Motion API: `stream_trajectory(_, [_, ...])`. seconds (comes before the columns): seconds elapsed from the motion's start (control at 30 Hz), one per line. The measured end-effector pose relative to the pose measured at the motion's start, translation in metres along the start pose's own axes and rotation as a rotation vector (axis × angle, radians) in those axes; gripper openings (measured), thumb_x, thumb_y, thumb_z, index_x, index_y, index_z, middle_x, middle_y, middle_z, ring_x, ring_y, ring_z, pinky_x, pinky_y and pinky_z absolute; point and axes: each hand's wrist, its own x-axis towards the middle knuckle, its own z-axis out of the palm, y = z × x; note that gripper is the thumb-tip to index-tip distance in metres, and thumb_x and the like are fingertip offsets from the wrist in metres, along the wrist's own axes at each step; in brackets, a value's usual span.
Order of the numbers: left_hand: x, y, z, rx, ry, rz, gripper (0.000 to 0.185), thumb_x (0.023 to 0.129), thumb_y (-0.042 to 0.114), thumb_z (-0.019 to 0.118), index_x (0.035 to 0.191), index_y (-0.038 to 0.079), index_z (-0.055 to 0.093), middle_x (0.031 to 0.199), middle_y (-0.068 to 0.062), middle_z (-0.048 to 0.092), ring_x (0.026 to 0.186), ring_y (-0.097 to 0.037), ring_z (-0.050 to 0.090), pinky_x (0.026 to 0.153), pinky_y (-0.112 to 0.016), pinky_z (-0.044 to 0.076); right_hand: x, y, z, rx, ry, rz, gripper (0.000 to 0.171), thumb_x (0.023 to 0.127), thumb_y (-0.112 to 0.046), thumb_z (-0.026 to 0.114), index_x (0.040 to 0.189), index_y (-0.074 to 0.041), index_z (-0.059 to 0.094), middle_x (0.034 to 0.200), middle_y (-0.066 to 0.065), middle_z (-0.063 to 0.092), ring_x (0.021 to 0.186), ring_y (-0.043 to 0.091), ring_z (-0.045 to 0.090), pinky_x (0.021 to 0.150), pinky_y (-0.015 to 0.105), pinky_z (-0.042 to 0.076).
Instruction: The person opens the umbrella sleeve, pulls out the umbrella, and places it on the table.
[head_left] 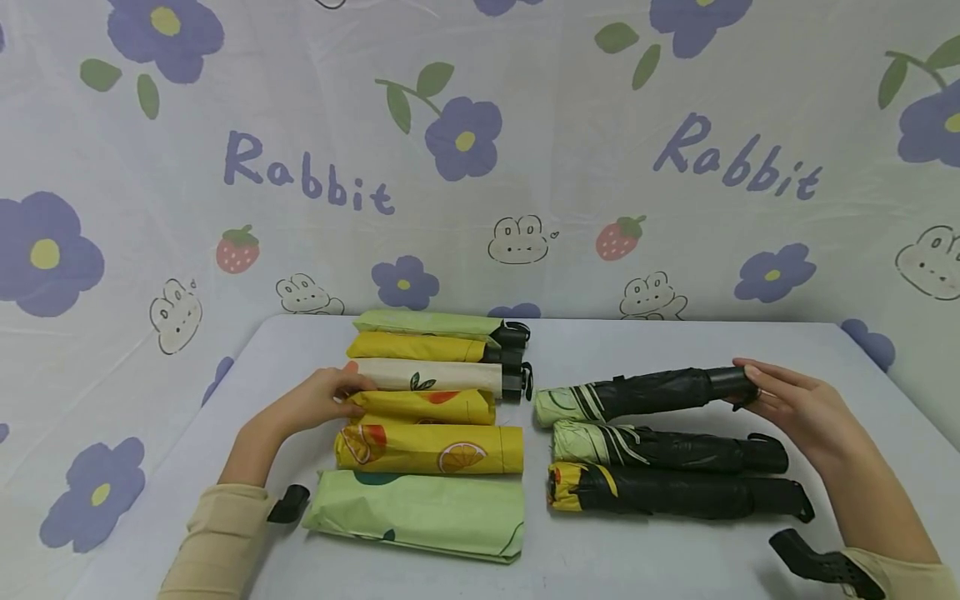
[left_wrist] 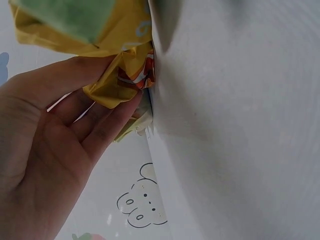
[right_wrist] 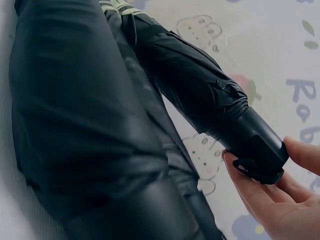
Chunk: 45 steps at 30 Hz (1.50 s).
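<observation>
In the head view, your left hand (head_left: 326,402) pinches the left end of a yellow sleeve (head_left: 408,407), which lies on the surface (head_left: 660,554) between a cream sleeve (head_left: 461,377) behind it and an orange-slice sleeve (head_left: 411,450) in front. A light green sleeve (head_left: 431,512) lies nearest you. Your right hand (head_left: 806,408) holds the black handle (head_left: 723,383) of a folded umbrella (head_left: 652,395), whose pale green end points toward the sleeves; two more dark umbrellas (head_left: 690,450) lie in front of it. In the left wrist view, your thumb and fingers stand narrow, on either side of the crumpled yellow end. In the right wrist view, your thumb and fingers are around the handle, beside a black strap (right_wrist: 257,173), while another dark umbrella looms large at the left.
</observation>
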Motion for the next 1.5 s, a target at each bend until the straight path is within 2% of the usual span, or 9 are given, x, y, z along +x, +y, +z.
stream_trajectory(0.53, [0.001,-0.002,0.001,-0.014,-0.009,-0.009,0.029,0.082,0.009,0.066,0.110,0.014,0.064,0.100,-0.003,0.065,0.081,-0.014,0.054,0.070,-0.026,0.046,0.000,0.015,-0.034,-0.055,-0.086,0.038,0.030,0.096,-0.007,0.042,0.116,-0.013,0.063,0.109,-0.014,0.062,0.097,0.007,0.063,0.079,0.022,0.052])
stream_trajectory(0.8, [0.002,-0.002,0.002,0.001,0.002,-0.012,0.029,0.081,0.010,0.066,0.110,0.015,0.064,0.099,0.000,0.065,0.084,-0.012,0.054,0.072,-0.025,0.047,0.002,0.025,-0.050,-0.325,-0.102,0.055,0.042,0.097,-0.015,0.042,0.137,-0.005,0.039,0.116,-0.021,0.057,0.104,-0.007,0.055,0.082,0.014,0.048])
stream_trajectory(1.0, [0.002,-0.003,0.003,0.023,0.011,0.011,0.029,0.081,0.011,0.067,0.109,0.014,0.064,0.101,-0.001,0.066,0.088,-0.013,0.055,0.075,-0.028,0.048,0.002,0.030,-0.059,-0.457,-0.141,0.093,0.048,0.098,-0.021,0.041,0.141,-0.002,0.030,0.119,-0.025,0.050,0.105,-0.017,0.048,0.082,0.008,0.043])
stream_trajectory(1.07, [0.002,-0.003,0.003,0.027,0.009,0.019,0.029,0.081,0.011,0.067,0.110,0.013,0.064,0.102,-0.002,0.066,0.090,-0.014,0.056,0.075,-0.029,0.048,0.001,0.032,-0.061,-0.506,-0.139,0.113,0.050,0.098,-0.025,0.040,0.142,-0.004,0.028,0.122,-0.025,0.046,0.107,-0.022,0.040,0.099,0.017,0.038])
stream_trajectory(1.13, [0.002,-0.003,0.003,0.029,0.009,0.021,0.029,0.081,0.011,0.067,0.110,0.013,0.064,0.103,-0.002,0.066,0.091,-0.014,0.056,0.076,-0.029,0.048,0.000,0.035,-0.061,-0.540,-0.130,0.132,0.052,0.098,-0.029,0.040,0.142,-0.006,0.028,0.126,-0.024,0.042,0.113,-0.023,0.032,0.112,0.032,0.023])
stream_trajectory(1.23, [0.003,-0.003,0.003,0.027,0.006,0.021,0.029,0.081,0.010,0.067,0.110,0.012,0.064,0.102,-0.003,0.066,0.091,-0.014,0.056,0.076,-0.028,0.048,-0.001,0.037,-0.061,-0.561,-0.122,0.152,0.053,0.097,-0.033,0.040,0.143,-0.009,0.028,0.131,-0.023,0.038,0.116,-0.023,0.025,0.111,0.053,0.000])
stream_trajectory(1.3, [0.003,-0.003,0.003,0.025,0.006,0.022,0.030,0.081,0.010,0.067,0.110,0.012,0.064,0.103,-0.003,0.065,0.092,-0.015,0.057,0.076,-0.028,0.048,-0.002,0.038,-0.061,-0.577,-0.123,0.149,0.053,0.097,-0.033,0.040,0.143,-0.009,0.028,0.132,-0.022,0.037,0.115,-0.024,0.025,0.115,0.043,0.005])
stream_trajectory(1.37, [0.003,-0.003,0.003,0.018,0.005,0.019,0.030,0.081,0.009,0.066,0.111,0.012,0.063,0.103,-0.003,0.065,0.093,-0.015,0.057,0.077,-0.029,0.048,-0.003,0.038,-0.061,-0.606,-0.130,0.134,0.052,0.098,-0.032,0.038,0.142,-0.009,0.028,0.131,-0.023,0.037,0.110,-0.027,0.029,0.112,0.024,0.019])
stream_trajectory(1.5, [0.003,-0.004,0.004,0.000,-0.003,0.011,0.030,0.082,0.009,0.066,0.111,0.012,0.063,0.103,-0.003,0.065,0.093,-0.016,0.058,0.077,-0.029,0.049,-0.003,0.037,-0.060,-0.619,-0.156,0.082,0.050,0.098,-0.028,0.038,0.141,-0.003,0.030,0.128,-0.024,0.042,0.109,-0.025,0.035,0.087,0.004,0.035])
